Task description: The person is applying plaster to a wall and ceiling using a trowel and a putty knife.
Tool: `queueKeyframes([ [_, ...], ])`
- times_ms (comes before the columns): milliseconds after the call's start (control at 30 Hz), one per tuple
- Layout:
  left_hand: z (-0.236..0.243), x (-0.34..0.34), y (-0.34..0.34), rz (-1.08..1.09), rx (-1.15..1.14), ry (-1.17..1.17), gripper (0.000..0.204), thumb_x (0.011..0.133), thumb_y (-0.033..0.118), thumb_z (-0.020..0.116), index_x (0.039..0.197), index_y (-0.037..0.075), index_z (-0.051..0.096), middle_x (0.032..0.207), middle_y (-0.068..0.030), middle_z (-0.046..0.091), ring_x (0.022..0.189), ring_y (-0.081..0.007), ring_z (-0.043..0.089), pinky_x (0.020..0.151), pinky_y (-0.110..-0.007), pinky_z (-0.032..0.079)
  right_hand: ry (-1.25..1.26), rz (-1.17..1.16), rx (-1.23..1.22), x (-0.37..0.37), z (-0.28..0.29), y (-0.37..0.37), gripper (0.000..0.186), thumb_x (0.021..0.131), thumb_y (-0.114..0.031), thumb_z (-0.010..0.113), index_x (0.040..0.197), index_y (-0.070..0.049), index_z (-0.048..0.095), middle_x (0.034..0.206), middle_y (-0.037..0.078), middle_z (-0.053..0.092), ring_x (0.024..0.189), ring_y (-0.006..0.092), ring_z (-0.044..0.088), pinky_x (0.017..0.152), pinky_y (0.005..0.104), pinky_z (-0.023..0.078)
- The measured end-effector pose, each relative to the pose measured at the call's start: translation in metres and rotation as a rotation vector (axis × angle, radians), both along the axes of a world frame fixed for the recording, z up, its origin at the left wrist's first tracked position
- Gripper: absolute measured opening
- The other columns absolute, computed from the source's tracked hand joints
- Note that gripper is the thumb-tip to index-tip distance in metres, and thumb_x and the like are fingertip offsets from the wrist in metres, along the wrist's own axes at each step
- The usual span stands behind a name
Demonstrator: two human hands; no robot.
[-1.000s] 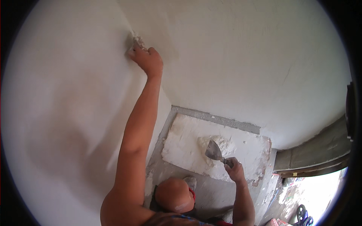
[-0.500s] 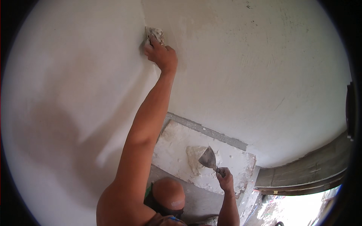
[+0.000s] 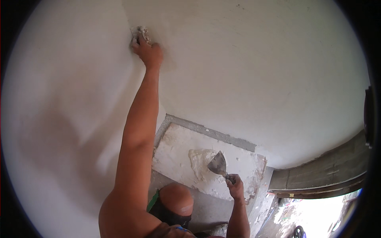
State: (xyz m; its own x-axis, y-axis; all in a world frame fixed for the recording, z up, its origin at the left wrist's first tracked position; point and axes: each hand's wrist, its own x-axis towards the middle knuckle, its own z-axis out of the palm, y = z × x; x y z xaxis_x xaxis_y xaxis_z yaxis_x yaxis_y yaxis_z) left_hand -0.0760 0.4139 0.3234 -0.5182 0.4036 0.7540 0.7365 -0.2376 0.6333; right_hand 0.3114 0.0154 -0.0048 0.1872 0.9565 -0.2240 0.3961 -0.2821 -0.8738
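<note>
My left arm reaches up to the corner where two pale walls meet. There my left hand (image 3: 147,53) is closed on a flat, putty-smeared scraper (image 3: 139,32), held against the wall surface by the corner. Its handle is hidden by my fingers and the putty. Lower down, my right hand (image 3: 235,187) grips the handle of a putty knife (image 3: 217,162), whose wide grey blade points up and left. The blade is over a white board (image 3: 170,146), beside a spread mound of wet white putty (image 3: 198,160); whether it touches the board I cannot tell.
The board lies on a grey cement ledge (image 3: 234,139) against the right-hand wall (image 3: 258,87). My bent knee (image 3: 176,199) is close to the board's near edge. At the right, a grey cement band (image 3: 317,176) runs above a bright opening (image 3: 313,218).
The view has shifted, moving the wall corner and board leftward in the picture. My left hand stays by the corner with the scraper. The putty knife is slightly farther right of the putty mound.
</note>
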Motion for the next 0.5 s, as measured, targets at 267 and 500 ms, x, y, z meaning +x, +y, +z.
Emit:
queueKeyframes([
  [267, 0.009, 0.022, -0.016, -0.007, 0.125, 0.292, 0.074, 0.073, 0.000, 0.056, 0.145, -0.004, 0.036, 0.145, -0.0284, 0.038, 0.134, -0.0451, 0.033, 0.114, -0.053, 0.025, 0.142, 0.022, 0.055, 0.003, -0.017, -0.006, 0.025, 0.083, -0.010, 0.068, 0.106, 0.000, 0.062, 0.082, 0.008, 0.068, 0.071, 0.0143, 0.062, 0.066, 0.0303, 0.051],
  [500, -0.009, 0.141, -0.130, -0.377, 0.099, -0.177, 0.071, 0.075, -0.004, 0.055, 0.142, -0.009, 0.032, 0.144, -0.0284, 0.037, 0.139, -0.0405, 0.032, 0.118, -0.050, 0.021, -0.047, -0.003, 0.158, 0.012, 0.005, -0.007, 0.026, 0.083, -0.009, 0.067, 0.106, 0.001, 0.061, 0.078, 0.007, 0.066, 0.067, 0.0118, 0.060, 0.062, 0.0289, 0.049],
])
